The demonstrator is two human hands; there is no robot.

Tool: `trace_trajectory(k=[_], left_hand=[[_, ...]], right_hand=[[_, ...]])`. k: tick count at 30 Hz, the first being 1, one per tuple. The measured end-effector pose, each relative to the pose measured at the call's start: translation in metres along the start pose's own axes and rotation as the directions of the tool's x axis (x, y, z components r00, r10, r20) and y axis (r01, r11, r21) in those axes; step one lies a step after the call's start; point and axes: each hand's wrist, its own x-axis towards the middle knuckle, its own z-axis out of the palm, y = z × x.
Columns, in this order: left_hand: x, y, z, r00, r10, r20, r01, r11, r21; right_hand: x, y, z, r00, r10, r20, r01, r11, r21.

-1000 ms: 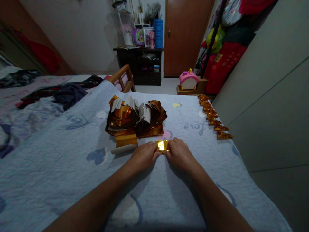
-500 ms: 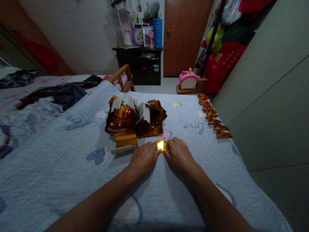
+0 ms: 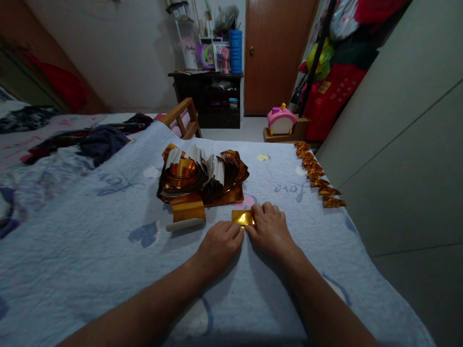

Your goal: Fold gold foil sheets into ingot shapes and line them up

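Note:
A small folded piece of shiny gold foil paper lies flat on the light blue bedspread. Around its right end are the curled fingers of my right hand, thumb at the near edge. My left hand is closed at the lower left corner of the paper, fingertips at its near edge. Beyond my left hand rests a loose, fanned-out stack of gold foil paper, white on the back of the sheets. One curled sheet sticks out at its front.
A row of folded gold foil pieces runs along the right edge of the bed. Dark clothes lie at the left. Past the far edge stand a wooden chair, a dark cabinet and a pink toy.
My left hand has slid from the left end of the folded gold paper to its near edge, uncovering the left end. My right hand stays on the right end.

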Motion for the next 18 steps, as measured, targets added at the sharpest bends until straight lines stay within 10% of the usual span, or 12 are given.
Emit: trace_trajectory(k=[18], left_hand=[[0.000,0.006,-0.002,1.000,-0.013,0.017,0.012,0.998,0.061]], right_hand=[[0.012,0.042,-0.008,0.978,0.026,0.209,-0.034,0.999,0.031]])
